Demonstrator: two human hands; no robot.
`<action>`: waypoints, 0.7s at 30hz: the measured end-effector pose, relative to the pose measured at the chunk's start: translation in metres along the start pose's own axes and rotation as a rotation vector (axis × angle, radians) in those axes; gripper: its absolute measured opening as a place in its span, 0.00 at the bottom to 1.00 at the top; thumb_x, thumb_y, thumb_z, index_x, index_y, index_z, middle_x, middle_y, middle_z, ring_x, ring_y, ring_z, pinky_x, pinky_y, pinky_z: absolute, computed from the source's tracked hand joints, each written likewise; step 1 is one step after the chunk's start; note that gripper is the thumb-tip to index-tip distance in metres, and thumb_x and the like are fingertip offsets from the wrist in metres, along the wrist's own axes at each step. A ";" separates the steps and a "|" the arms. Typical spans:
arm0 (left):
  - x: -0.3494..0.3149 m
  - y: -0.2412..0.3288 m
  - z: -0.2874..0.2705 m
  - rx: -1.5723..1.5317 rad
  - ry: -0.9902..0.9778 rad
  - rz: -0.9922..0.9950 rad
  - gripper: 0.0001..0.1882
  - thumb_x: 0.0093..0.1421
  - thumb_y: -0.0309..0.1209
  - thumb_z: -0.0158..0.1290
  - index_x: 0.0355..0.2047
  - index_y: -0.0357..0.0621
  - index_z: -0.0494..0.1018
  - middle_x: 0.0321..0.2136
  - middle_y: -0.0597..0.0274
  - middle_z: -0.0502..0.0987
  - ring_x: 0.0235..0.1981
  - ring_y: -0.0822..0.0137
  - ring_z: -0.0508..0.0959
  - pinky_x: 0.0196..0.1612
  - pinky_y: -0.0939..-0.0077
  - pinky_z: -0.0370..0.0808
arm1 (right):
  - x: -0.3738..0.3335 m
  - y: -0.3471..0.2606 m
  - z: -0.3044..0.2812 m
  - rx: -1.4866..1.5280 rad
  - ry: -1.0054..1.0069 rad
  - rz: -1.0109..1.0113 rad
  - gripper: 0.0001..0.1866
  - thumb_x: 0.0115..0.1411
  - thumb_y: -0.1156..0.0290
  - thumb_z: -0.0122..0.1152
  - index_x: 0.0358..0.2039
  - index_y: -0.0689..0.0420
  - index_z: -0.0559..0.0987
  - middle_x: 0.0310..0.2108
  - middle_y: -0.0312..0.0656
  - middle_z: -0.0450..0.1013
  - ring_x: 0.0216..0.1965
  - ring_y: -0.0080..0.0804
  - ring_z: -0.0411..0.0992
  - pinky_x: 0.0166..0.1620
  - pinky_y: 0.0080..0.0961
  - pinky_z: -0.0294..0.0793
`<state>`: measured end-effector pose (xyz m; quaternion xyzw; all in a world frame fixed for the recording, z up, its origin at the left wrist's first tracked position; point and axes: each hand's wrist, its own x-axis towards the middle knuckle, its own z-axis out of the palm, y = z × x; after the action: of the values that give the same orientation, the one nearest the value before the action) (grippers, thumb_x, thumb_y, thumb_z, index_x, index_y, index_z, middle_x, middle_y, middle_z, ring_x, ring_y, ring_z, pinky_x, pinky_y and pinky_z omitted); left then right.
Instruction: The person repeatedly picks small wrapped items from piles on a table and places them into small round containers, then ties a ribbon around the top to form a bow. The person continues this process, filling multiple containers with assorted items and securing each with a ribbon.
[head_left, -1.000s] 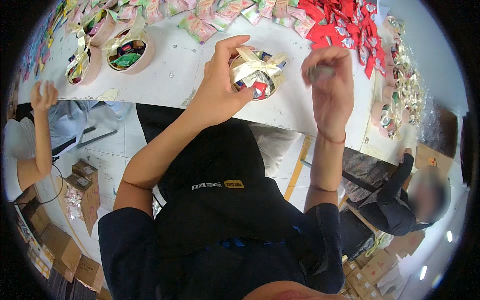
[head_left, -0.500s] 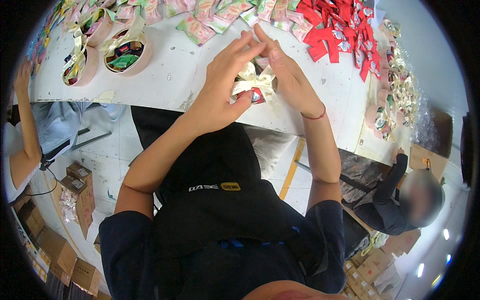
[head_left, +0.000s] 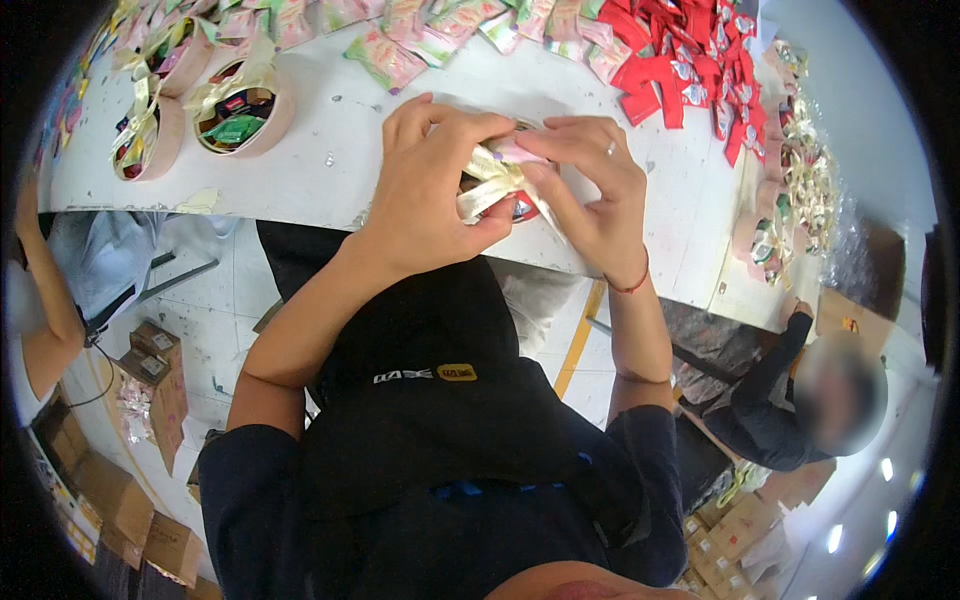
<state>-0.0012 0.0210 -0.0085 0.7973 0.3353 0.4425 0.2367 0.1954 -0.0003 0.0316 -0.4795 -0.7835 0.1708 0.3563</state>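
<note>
Head view shows a ribboned box [head_left: 518, 219] of sweets near the table's [head_left: 330, 195] near edge, lying between both hands and touching them. The left hand [head_left: 435, 180] curves around its left side, thumb at the near rim, fingers bent over the far side, holding it. On the right, the right hand [head_left: 595, 190] reaches over the opening, thumb and forefinger on either side of a pink sweet [head_left: 515, 150]; whether they pinch it or only press it cannot be told. That sweet lies just left of the right fingertips, on the far side of the cream bow [head_left: 495, 185]. The box looks round, with no long axis; one ribbon tail slants toward the near right
</note>
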 end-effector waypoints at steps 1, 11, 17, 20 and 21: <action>-0.001 0.000 0.001 0.011 0.012 -0.003 0.31 0.43 0.32 0.63 0.50 0.46 0.68 0.43 0.60 0.74 0.47 0.53 0.68 0.61 0.48 0.56 | 0.002 0.003 0.002 -0.013 0.005 0.011 0.11 0.51 0.72 0.68 0.37 0.56 0.84 0.41 0.48 0.75 0.43 0.39 0.72 0.46 0.29 0.68; -0.003 0.005 0.005 0.096 0.041 0.029 0.34 0.39 0.33 0.63 0.51 0.49 0.69 0.50 0.59 0.71 0.57 0.51 0.65 0.59 0.53 0.56 | 0.004 0.018 0.010 0.553 -0.017 0.402 0.07 0.56 0.72 0.67 0.31 0.62 0.80 0.38 0.42 0.71 0.41 0.27 0.70 0.46 0.23 0.68; 0.004 0.000 -0.003 0.127 -0.045 0.006 0.31 0.39 0.35 0.63 0.48 0.51 0.73 0.52 0.58 0.68 0.59 0.49 0.64 0.59 0.56 0.57 | -0.009 0.012 0.008 0.280 0.042 0.193 0.16 0.52 0.67 0.71 0.39 0.60 0.79 0.45 0.47 0.72 0.46 0.38 0.71 0.50 0.28 0.69; 0.008 -0.004 -0.008 0.150 -0.075 0.009 0.30 0.39 0.37 0.63 0.46 0.50 0.74 0.51 0.56 0.68 0.59 0.48 0.64 0.58 0.56 0.57 | -0.018 0.002 0.011 0.250 0.116 0.056 0.24 0.48 0.63 0.73 0.45 0.57 0.79 0.49 0.48 0.72 0.50 0.43 0.70 0.52 0.35 0.69; 0.010 -0.005 -0.008 0.158 -0.087 0.011 0.29 0.39 0.37 0.64 0.45 0.50 0.74 0.50 0.56 0.68 0.59 0.48 0.64 0.58 0.56 0.57 | -0.021 0.001 0.009 0.228 0.122 -0.008 0.29 0.46 0.62 0.74 0.48 0.57 0.78 0.50 0.47 0.72 0.51 0.45 0.69 0.53 0.37 0.68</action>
<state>-0.0063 0.0322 -0.0027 0.8338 0.3542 0.3808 0.1851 0.1953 -0.0176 0.0162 -0.4425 -0.7377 0.2280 0.4560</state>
